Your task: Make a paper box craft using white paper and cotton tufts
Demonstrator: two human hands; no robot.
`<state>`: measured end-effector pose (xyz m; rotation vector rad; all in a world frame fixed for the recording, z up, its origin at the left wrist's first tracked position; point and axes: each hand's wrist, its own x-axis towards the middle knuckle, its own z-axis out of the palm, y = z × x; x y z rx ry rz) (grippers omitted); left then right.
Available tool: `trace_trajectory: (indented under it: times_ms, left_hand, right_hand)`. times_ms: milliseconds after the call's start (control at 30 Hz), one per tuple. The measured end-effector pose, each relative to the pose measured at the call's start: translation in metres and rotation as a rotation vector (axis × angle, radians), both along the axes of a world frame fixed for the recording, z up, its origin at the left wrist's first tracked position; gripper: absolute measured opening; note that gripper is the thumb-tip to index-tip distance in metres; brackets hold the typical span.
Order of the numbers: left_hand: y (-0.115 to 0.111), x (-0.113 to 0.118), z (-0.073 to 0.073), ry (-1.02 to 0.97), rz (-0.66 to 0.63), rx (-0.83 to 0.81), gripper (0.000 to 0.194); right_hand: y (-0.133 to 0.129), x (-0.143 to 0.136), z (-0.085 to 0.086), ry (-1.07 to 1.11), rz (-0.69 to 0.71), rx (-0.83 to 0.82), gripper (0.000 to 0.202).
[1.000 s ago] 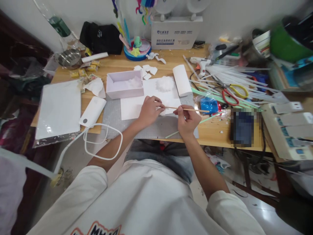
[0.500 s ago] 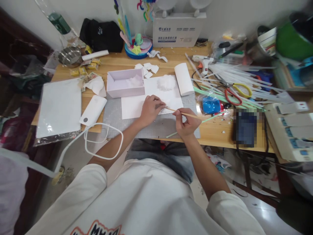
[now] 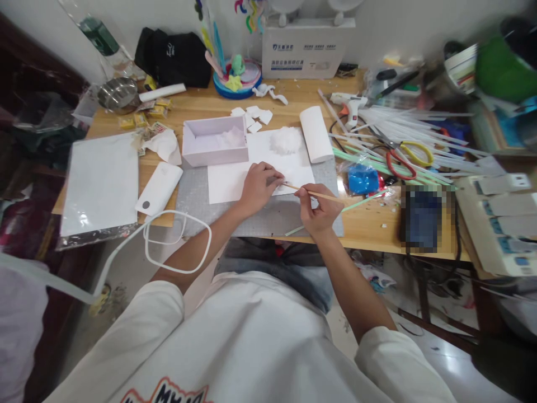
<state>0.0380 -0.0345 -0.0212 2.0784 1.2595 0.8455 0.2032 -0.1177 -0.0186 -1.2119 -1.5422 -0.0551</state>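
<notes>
Over a white sheet of paper (image 3: 229,184), my left hand (image 3: 260,187) has its fingers pinched together near the stick's tip; what lies in that pinch is too small to make out. My right hand (image 3: 321,210) grips a thin wooden stick (image 3: 325,196) between thumb and fingers, its tip pointing left to the left fingertips. Behind the hands, a fluffy white heap (image 3: 286,140) rests on the paper. A pale lilac box (image 3: 215,157) with white material inside stands on the sheet's left part. At the right edge lies a white roll (image 3: 316,134).
A grey cutting mat (image 3: 193,196) lies under the paper. To the right are scissors (image 3: 415,154), a glue gun (image 3: 351,106), many translucent sticks and a blue packet (image 3: 363,179). On the left sit a white power bank (image 3: 159,189) with a looped cable and a bagged white sheet pack (image 3: 100,184).
The right hand and the stick have shifted very slightly left. The left hand stays in its place, and the things on the table are unmoved.
</notes>
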Motion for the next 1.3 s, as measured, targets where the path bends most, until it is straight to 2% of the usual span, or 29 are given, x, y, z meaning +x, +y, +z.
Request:
trace_trajectory:
  times_ms: [267,567,667,767,900,1000,1100,1200,1300]
  left_hand:
    - [0.001,0.0,0.0,-0.004,-0.008,-0.007,0.009]
    - [-0.001,0.001,0.003,-0.001,-0.012,-0.036,0.012]
    - [-0.003,-0.001,0.009,0.001,-0.033,-0.049,0.022]
    - [-0.006,-0.004,0.012,0.007,-0.083,-0.028,0.032]
    - [-0.007,-0.006,0.005,0.061,-0.142,0.061,0.036]
    - [-0.008,-0.003,-0.002,0.1,-0.124,0.094,0.031]
    - [-0.008,-0.001,-0.002,0.107,-0.101,0.07,0.028]
    - [-0.008,0.0,0.002,0.104,-0.108,0.046,0.027]
    - [-0.008,0.001,0.003,0.102,-0.1,0.038,0.022]
  right_hand:
    - [0.0,0.0,0.0,0.01,0.007,-0.004,0.015]
    - [0.0,0.0,0.004,-0.03,-0.017,-0.117,0.021]
    - [0.012,0.003,0.014,-0.037,0.02,-0.202,0.02]
    - [0.034,0.003,0.033,-0.072,0.162,-0.352,0.017]
    - [0.061,-0.005,0.058,-0.265,0.255,-0.446,0.016]
    - [0.065,-0.009,0.066,-0.322,0.292,-0.441,0.022]
    - [0.056,-0.003,0.063,-0.15,0.266,-0.39,0.019]
    - [0.045,0.007,0.048,0.158,0.069,-0.289,0.024]
    - [0.036,0.013,0.027,0.282,-0.058,-0.2,0.028]
